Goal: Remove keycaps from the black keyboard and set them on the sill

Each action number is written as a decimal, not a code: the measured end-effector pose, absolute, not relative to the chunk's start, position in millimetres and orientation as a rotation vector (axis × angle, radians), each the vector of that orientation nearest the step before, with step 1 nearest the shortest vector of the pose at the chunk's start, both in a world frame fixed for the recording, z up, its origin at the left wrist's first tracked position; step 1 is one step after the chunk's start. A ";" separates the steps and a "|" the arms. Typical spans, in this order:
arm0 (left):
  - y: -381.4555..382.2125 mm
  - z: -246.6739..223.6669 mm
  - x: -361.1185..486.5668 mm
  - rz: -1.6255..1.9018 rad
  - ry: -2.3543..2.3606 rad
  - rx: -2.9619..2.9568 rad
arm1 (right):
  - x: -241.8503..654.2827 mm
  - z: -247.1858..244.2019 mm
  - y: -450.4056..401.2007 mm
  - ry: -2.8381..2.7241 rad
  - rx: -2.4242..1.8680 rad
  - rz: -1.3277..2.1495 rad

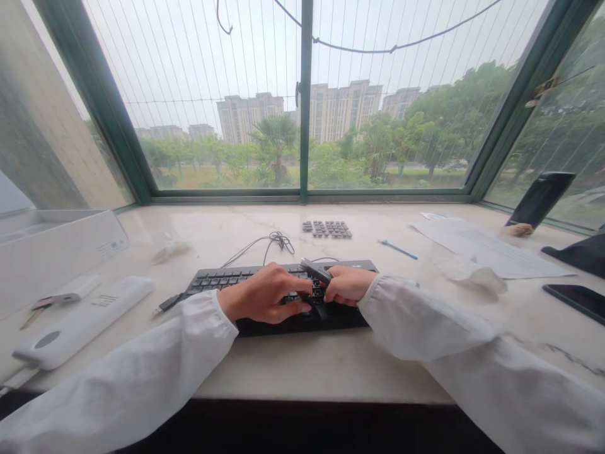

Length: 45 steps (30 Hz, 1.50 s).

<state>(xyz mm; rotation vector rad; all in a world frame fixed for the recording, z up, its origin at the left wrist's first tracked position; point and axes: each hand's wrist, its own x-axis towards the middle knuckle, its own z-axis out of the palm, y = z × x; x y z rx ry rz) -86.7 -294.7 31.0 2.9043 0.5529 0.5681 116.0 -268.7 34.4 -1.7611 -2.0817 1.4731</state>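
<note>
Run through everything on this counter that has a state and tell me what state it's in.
Keyboard: flat, partly covered by the hands.
Dark tool: held in the right hand.
Loose keycaps: grouped in rows.
USB plug: unplugged.
Thin black cable: loosely looped.
White box: open.
Blue pen: lying down.
Phone: screen dark.
Printed sheet: unfolded.

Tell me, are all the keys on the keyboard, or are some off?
Some look off: dark keycaps lie in rows behind the keyboard, though the left hand and right hand hide part.
</note>
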 end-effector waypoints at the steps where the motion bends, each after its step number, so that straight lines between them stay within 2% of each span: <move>1: -294.7 30.8 -86.6 0.573 0.549 2.903 | 115.5 33.9 -269.0 -2.066 -1.774 1.479; 5: -294.5 30.4 -86.5 0.616 0.550 2.863 | 119.5 36.0 -270.8 -2.024 -1.723 1.573; 9: -293.1 31.2 -85.4 0.802 0.676 2.690 | 133.5 52.4 -270.7 -1.944 -1.518 1.653; 16: -285.5 30.5 -77.0 1.125 0.922 2.151 | 150.6 73.8 -263.4 -2.197 -1.145 0.930; 21: -285.2 28.4 -73.7 1.093 1.031 2.080 | 147.5 50.1 -258.8 -2.271 -0.947 0.859; 27: -292.8 30.6 -68.6 0.955 1.051 2.093 | 148.9 23.4 -254.1 -2.177 -0.925 0.822; 32: -294.2 29.1 -67.7 0.842 1.176 2.268 | 153.7 25.4 -257.5 -2.222 -0.897 0.779; 36: -290.7 24.3 -72.1 0.902 1.405 2.544 | 155.6 30.4 -259.3 -2.261 -0.944 0.770; 40: -290.1 22.5 -75.7 1.024 1.317 2.688 | 155.7 33.4 -260.7 -2.302 -0.966 0.747; 45: -292.0 21.8 -77.6 0.973 1.195 2.800 | 154.1 29.1 -258.6 -2.304 -0.939 0.710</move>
